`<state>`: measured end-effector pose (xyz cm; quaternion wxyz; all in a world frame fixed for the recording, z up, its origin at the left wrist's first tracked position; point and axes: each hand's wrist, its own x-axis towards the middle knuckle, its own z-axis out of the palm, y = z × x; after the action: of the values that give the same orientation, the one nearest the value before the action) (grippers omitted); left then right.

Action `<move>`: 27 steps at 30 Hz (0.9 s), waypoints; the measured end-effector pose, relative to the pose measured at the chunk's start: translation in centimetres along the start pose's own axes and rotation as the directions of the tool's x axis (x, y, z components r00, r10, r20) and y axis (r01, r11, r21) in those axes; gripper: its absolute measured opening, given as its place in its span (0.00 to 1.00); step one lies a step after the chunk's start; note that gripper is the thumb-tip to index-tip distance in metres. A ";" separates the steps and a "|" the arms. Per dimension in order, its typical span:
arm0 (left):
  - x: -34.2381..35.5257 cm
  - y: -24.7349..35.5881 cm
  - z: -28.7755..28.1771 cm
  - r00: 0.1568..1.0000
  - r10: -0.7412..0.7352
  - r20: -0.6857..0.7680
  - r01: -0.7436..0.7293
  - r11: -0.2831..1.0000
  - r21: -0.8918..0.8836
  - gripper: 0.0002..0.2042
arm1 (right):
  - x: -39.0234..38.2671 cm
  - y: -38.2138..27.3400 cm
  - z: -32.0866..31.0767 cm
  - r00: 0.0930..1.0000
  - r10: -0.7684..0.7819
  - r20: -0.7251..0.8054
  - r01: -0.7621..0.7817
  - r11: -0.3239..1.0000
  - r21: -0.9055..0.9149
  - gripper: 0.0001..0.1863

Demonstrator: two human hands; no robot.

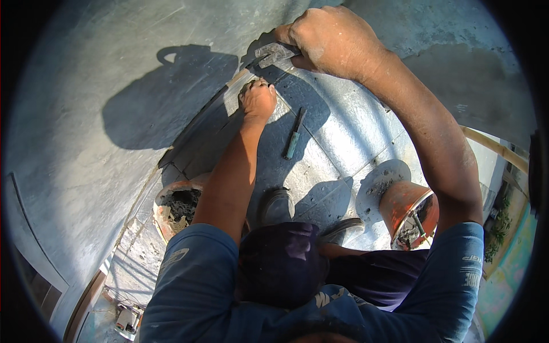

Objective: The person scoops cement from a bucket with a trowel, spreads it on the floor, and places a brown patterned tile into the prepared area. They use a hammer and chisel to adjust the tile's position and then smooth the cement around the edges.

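My right hand (pixel 337 43) is closed round a trowel with a flat, mortar-smeared metal blade (pixel 275 54). It is up by the corner where the tiled floor meets the wall, and its grip is partly hidden. Just below the blade, my left hand (pixel 259 100) rests on the grey tiles (pixel 334 128) near the wall, fingers curled under; whatever they hold, if anything, is hidden. On the tiles to the right of my left forearm lies a slim tool (pixel 293 143) with a teal handle and a dark shaft.
An orange bucket (pixel 162 220) of grey mortar stands beside my left forearm. Another orange bucket (pixel 394 206), with a stick-like handle inside, is at the right. Grey wall (pixel 74 108) runs along the left. A power tool (pixel 128 320) lies at lower left. My shoes (pixel 278 207) are between the buckets.
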<state>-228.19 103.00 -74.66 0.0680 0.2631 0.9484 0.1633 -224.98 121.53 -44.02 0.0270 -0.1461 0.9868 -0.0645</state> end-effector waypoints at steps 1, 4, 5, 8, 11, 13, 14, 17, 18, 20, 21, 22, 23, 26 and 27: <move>-0.1 0.0 -0.2 1.000 -0.004 0.001 0.004 1.000 -0.005 0.16 | 0.5 -0.3 -0.2 1.000 0.007 0.008 -0.008 1.000 0.007 0.09; 0.0 -0.4 -0.8 1.000 0.001 -0.005 -0.001 1.000 -0.013 0.16 | 0.1 -1.2 -2.6 1.000 0.005 -0.007 -0.005 1.000 0.022 0.08; 0.1 -0.3 -0.9 1.000 0.016 -0.013 -0.016 1.000 -0.015 0.17 | -0.3 -1.5 -3.1 1.000 0.002 -0.013 -0.002 1.000 0.029 0.08; 0.9 0.5 -1.0 0.999 0.015 0.030 -0.015 1.000 -0.015 0.15 | 0.4 -1.8 0.5 0.993 0.112 -0.034 -0.116 0.982 -0.149 0.17; 0.2 -0.6 -0.5 1.000 -0.006 0.027 0.006 1.000 0.031 0.15 | 0.8 -2.0 0.0 0.994 0.075 -0.076 -0.089 0.976 -0.199 0.18; 0.2 -0.1 -1.0 0.999 0.032 0.014 -0.032 0.999 0.031 0.15 | 0.0 -2.3 -1.0 0.991 0.047 -0.128 -0.067 0.985 -0.156 0.17; -0.1 0.2 -1.1 0.999 0.052 0.015 -0.053 0.998 0.030 0.15 | -0.3 -2.0 -0.4 0.996 0.050 -0.068 -0.055 0.996 -0.071 0.12; 0.2 -0.5 -0.4 0.999 0.049 0.022 -0.050 0.999 0.018 0.15 | 0.3 -1.2 -0.8 0.997 0.053 0.065 -0.054 0.998 0.019 0.09; 0.1 -0.4 -0.6 0.998 0.041 0.042 -0.042 0.999 0.019 0.15 | 0.3 -0.9 -0.7 0.999 0.033 0.039 -0.034 0.999 0.014 0.09; 0.6 0.0 -0.8 0.998 0.052 0.021 -0.052 0.999 0.013 0.17 | 0.5 -0.1 -0.6 1.000 -0.005 -0.011 0.005 1.000 0.003 0.09; 0.6 -0.2 -1.1 0.999 0.035 0.026 -0.035 0.999 0.016 0.18 | 0.0 -0.4 -2.4 0.999 0.040 -0.002 -0.040 0.996 0.074 0.08; 0.0 -0.3 -1.1 0.999 0.021 0.045 -0.022 1.000 0.017 0.18 | -0.4 0.3 -2.4 0.995 -0.026 -0.095 0.026 1.000 -0.006 0.09; 0.3 -0.5 -1.2 0.996 0.030 0.081 -0.031 0.999 0.013 0.21 | -0.8 0.6 -2.8 0.997 0.065 -0.037 -0.068 0.995 -0.068 0.10; 0.2 -0.6 -1.1 0.999 0.030 0.041 -0.031 0.999 0.027 0.22 | -1.5 1.3 -4.7 0.988 0.144 -0.059 -0.152 0.976 -0.157 0.13; 0.4 -0.2 -1.3 0.997 0.016 0.071 -0.019 0.999 0.034 0.23 | -1.4 2.2 -4.2 0.983 0.183 -0.031 -0.186 0.964 -0.189 0.13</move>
<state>-228.87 102.66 -73.51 0.0957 0.2782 0.9457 0.1381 -224.54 124.57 -40.12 0.0120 -0.0549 0.9979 0.0325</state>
